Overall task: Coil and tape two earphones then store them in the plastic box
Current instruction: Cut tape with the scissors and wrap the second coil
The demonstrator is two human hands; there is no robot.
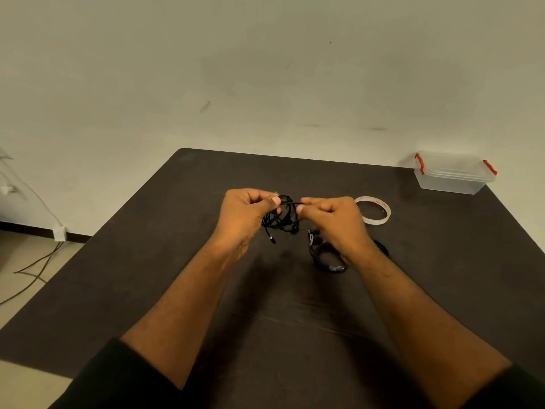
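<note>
Head view: a dark table (177, 261) stands against a plain pale wall (265, 69). 2 hands, left (244, 215) and right (333, 219), pinch 1 black earphone coil (281, 218) between them. 1 more earphone (327, 258) lies under the right wrist. 1 tape roll (374, 210), red print unreadable, lies just right; 1 plastic box (454, 175) sits at the far right corner.

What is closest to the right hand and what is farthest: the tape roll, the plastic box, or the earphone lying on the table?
From the right hand, in the head view:
1. The earphone lying on the table, just beneath the wrist.
2. The tape roll, just right of the hand; nearly as close as the earphone, so a near tie.
3. The plastic box, at the far right corner.
</note>
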